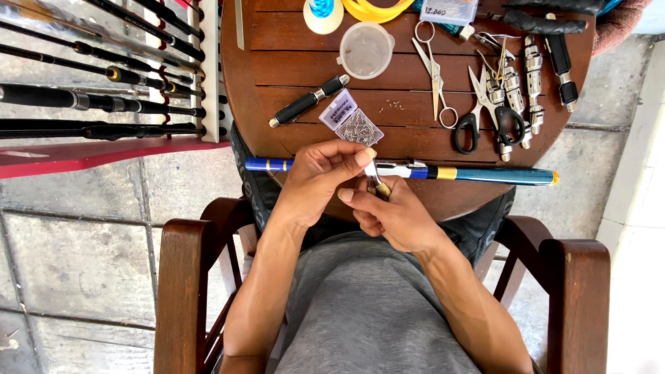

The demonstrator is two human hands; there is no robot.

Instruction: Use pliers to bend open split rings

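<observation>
Both hands meet over the near edge of a round wooden table point(291, 62), just in front of a blue fishing rod section point(485, 174) that lies across the table edge. The left hand point(318, 176) is closed, thumb and forefinger pinched on the top of a small metal piece point(375, 181), probably a guide or fitting, though it is too small to tell. The right hand point(391, 218) is closed around the lower end of the same piece, fingers curled under it. The piece sits upright between the two pinches, touching the rod's silver band or just in front of it.

Just beyond the grip lies a small clear box of hooks point(352, 121), with a black-handled tool point(308, 102) to its left. Further past it stands a clear round cup point(365, 50). Beyond and to the right of the grip lie scissors point(435, 76) and a cluster of pliers point(502, 111). Far to the left, a rack of dark rods point(104, 97).

As a judgement: the piece is tiny and held only by fingertips, so a slip could drop it into the lap or onto the stone floor. The rod rests unheld on the table edge; a nudge from either wrist could roll it off. The hook box is close enough to be knocked.
</observation>
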